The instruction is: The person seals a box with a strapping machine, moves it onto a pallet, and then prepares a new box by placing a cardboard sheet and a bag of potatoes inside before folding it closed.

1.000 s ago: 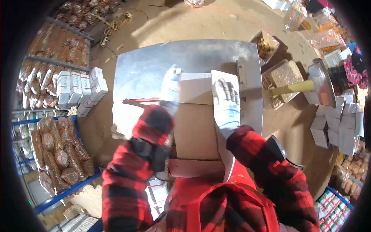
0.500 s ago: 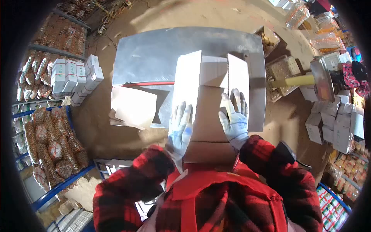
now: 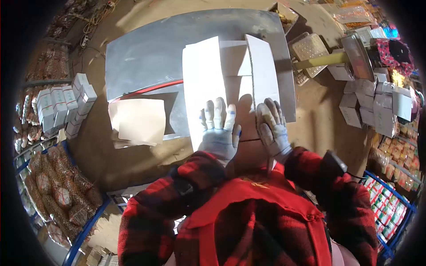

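Note:
A cardboard box (image 3: pixel 235 48), brown inside and white outside, lies on the grey metal table (image 3: pixel 146 57) with its long flaps folded outward. My left hand (image 3: pixel 218 133), in a pale glove with blue patches, rests on the near part of the left white flap (image 3: pixel 202 71), fingers spread. On the near end of the right white flap (image 3: pixel 264 66) lies my right hand (image 3: pixel 274 128), gloved the same way, fingers stretched forward. Neither hand grips anything. The near end of the box reaches my red apron (image 3: pixel 248 188).
Flat brown sheets (image 3: pixel 141 119) lie on the table's left, beside a red strip (image 3: pixel 153 90). White cartons (image 3: pixel 57 106) stack at left, above net sacks (image 3: pixel 62 190) on a blue-framed rack. At right are plastic crates (image 3: pixel 310 51), a yellow bar (image 3: pixel 324 60) and more cartons (image 3: pixel 381 111).
My left hand has moved right and turned flatter onto the left flap. The right hand keeps its place on the right flap. The whole view has shifted, with the table now higher and further left.

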Available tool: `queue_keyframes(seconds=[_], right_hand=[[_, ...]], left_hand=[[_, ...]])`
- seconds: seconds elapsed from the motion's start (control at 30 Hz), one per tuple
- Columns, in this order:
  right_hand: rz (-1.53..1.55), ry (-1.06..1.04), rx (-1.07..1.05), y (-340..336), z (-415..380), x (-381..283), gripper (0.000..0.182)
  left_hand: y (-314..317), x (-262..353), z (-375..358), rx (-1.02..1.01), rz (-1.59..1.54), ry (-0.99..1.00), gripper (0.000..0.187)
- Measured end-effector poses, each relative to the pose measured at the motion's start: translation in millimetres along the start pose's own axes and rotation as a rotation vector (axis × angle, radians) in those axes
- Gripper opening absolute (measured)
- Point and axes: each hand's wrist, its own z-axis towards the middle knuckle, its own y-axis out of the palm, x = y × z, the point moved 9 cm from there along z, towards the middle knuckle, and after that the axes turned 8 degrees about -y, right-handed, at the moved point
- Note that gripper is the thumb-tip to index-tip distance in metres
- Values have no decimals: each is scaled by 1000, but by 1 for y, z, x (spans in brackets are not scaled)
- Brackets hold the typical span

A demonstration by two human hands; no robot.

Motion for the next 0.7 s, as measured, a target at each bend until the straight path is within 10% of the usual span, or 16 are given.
queue_keyframes(seconds=[0.47,0.6,0.7], right_hand=[[-138,-100,135,-14,9,-36,51],[-101,-106,118,-14,5,-35,53],[-139,-83,56,-9,10,-34,58]], left_hand=[[-13,18,-2,30,85,-10,49],[-34,-27,46,153,-372,-39,51],[-18,-14,90,247,188,-5,55]])
